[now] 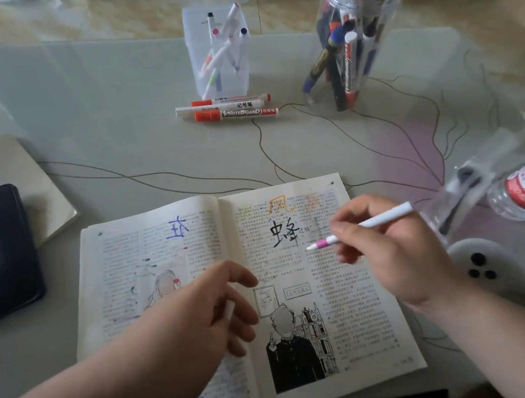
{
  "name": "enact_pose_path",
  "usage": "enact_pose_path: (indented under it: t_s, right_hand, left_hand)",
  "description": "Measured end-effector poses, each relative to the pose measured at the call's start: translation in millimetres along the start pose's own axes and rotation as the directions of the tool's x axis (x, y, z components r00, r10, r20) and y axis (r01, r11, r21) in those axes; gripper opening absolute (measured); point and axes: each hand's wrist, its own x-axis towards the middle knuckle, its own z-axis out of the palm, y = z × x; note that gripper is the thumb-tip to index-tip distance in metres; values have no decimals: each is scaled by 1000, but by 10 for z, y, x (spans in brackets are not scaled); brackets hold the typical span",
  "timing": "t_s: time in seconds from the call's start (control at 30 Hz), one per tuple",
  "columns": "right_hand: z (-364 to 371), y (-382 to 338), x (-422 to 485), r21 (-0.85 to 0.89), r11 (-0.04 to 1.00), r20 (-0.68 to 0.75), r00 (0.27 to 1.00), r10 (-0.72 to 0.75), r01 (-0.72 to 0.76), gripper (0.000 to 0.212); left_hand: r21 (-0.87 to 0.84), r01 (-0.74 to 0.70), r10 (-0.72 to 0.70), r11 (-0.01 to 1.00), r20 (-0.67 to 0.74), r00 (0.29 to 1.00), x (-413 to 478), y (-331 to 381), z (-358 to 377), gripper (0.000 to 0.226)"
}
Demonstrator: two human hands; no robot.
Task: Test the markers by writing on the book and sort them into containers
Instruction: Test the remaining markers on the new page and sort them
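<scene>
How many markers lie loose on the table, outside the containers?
3: all side by side before the square container: rear marker, middle marker, front marker. None looks hidden.

The open book lies at the surface's near edge, with blue, orange and black characters scrawled over its print. A white pink-tipped marker slants uncapped above the right page, and a white cap is held over the gutter. Three whiteboard markers lie side by side mid-surface, before a square tub and a round jar, both holding pens.
</scene>
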Motion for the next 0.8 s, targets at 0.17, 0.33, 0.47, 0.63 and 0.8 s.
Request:
enact_pose_path:
  t_s: [0.17,0.33,0.47,0.63,0.8]
  right_hand:
    - [90,24,-58,-150,986,123,991,-52,70,10]
    - [142,45,-64,-191,975,135,987,-87,113,3]
    - [146,70,-57,-238,968,160,986,-37,75,7]
    - [143,50,-40,-234,972,125,992,-6,35,8]
    - [139,96,-27,-256,965,66,997,-42,58,17]
  left_hand:
    - [1,19,-19,1000,47,999,19,-30,25,49]
    - [185,-7,-2,983,46,999,6,24,65,32]
    - [271,3,-23,963,67,997,6,3,77,10]
    - [303,15,-45,953,91,995,24,-37,55,5]
    - [260,23,-30,965,23,999,31,-37,80,10]
